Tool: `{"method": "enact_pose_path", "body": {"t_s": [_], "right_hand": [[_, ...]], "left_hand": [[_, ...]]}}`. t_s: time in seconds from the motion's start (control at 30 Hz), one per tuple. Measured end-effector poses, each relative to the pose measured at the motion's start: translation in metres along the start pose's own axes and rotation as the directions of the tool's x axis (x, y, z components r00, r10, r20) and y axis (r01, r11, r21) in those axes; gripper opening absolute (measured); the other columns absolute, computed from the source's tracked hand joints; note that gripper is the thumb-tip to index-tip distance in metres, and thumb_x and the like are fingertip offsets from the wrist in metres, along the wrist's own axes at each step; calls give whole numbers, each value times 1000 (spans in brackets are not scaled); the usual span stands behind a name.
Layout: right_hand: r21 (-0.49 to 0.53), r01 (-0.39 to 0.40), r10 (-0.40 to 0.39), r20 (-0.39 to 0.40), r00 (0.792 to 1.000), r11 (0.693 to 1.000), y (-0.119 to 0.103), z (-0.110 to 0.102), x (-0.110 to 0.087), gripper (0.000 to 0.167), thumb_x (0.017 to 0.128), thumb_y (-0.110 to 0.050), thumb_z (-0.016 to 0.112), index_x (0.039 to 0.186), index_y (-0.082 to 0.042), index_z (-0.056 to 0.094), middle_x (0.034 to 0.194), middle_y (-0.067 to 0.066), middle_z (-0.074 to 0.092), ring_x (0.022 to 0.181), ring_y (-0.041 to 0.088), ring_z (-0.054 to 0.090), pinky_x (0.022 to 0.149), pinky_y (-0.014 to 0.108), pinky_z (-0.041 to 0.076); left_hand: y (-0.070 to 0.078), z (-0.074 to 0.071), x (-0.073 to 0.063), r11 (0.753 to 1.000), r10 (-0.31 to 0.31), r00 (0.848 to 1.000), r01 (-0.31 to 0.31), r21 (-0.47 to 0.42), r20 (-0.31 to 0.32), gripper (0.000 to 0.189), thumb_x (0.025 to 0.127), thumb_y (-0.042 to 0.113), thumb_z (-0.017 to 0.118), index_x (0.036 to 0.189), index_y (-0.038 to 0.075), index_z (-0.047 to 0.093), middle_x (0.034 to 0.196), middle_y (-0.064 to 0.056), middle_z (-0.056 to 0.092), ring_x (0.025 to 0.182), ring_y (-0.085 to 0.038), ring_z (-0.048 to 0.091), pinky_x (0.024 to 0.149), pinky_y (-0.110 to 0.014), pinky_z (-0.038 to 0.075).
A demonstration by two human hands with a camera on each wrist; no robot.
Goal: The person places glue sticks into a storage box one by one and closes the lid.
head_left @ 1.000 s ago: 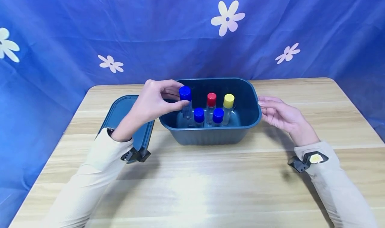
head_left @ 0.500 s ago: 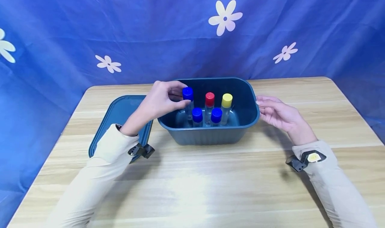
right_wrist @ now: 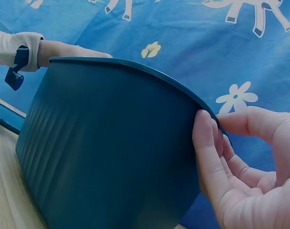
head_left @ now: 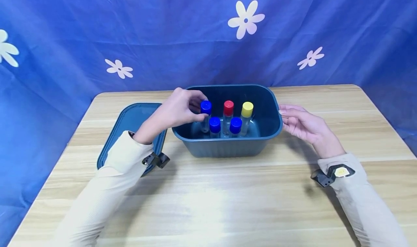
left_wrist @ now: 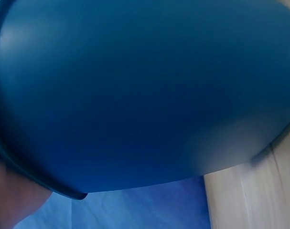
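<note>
A dark teal plastic bin [head_left: 224, 148] stands on the wooden table. My left hand [head_left: 177, 109] reaches over its left rim and holds a clear bottle by its blue cap [head_left: 206, 107], thumb in front and fingers behind. Inside stand two more blue-capped bottles [head_left: 214, 125], a red-capped bottle [head_left: 228, 109] and a yellow-capped bottle [head_left: 247, 110], upright. My right hand [head_left: 303, 125] pinches the bin's right rim; in the right wrist view the thumb and fingers [right_wrist: 207, 143] meet across the edge. In the left wrist view the bin's wall [left_wrist: 135, 95] hides most of the left hand.
A flat teal lid [head_left: 128, 125] lies on the table [head_left: 247, 200] left of the bin, partly under the left forearm. Behind the table hangs a blue cloth [head_left: 182, 37] with white flowers. Each wrist wears a black camera mount [head_left: 156, 160].
My left hand has moved right and down into the bin, lowering the blue-capped bottle beside the others. The right hand stays at the rim.
</note>
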State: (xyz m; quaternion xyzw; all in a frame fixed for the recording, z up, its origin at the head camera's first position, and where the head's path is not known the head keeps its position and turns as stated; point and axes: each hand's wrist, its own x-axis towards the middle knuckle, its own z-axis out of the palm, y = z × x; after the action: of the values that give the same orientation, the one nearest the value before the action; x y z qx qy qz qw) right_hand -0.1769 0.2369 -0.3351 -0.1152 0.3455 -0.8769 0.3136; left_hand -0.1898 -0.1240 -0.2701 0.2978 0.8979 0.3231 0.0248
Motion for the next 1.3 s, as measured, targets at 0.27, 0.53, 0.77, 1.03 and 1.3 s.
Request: {"method": "enact_pose_path", "body": {"t_s": [0.27,0.53,0.77,1.03,1.3], "right_hand": [[-1,1,-1,17,1000,1000,0,0,1,23,100,6,43,111,8,63,101,18,68,93,23,68,83,29,57],[6,3,-3,5,1000,1000,0,-1,-1,21,99,7,44,107,8,63,99,19,69,92,23,68,82,28,57],[-12,3,-3,-26,1000,1000,0,1,-1,21,99,7,44,107,8,63,99,18,69,92,23,68,82,29,57],[-24,-2,1,-40,999,1000,-1,2,-1,21,98,7,45,107,7,64,98,17,69,91,22,68,81,28,57],[-32,4,-5,-34,999,999,-1,3,0,21,99,6,44,107,7,64,99,17,69,92,22,68,82,29,57]], "left_hand": [[2,-3,4,999,16,997,-19,44,73,27,79,10,78,102,-1,68,95,-13,72,85,-24,71,79,-36,58],[1,-1,9,997,57,991,-64,52,123,26,80,7,76,102,-3,67,93,-13,72,82,-22,71,76,-35,59],[1,0,11,996,53,989,-62,61,140,28,81,6,75,105,-5,66,96,-15,72,85,-24,71,77,-35,59],[1,0,11,999,15,991,-20,41,133,28,82,7,75,106,-4,66,97,-15,72,86,-24,71,79,-35,58],[1,-1,10,1000,-2,996,-1,32,93,26,84,10,74,107,0,68,101,-14,71,90,-24,71,82,-36,57]]}}
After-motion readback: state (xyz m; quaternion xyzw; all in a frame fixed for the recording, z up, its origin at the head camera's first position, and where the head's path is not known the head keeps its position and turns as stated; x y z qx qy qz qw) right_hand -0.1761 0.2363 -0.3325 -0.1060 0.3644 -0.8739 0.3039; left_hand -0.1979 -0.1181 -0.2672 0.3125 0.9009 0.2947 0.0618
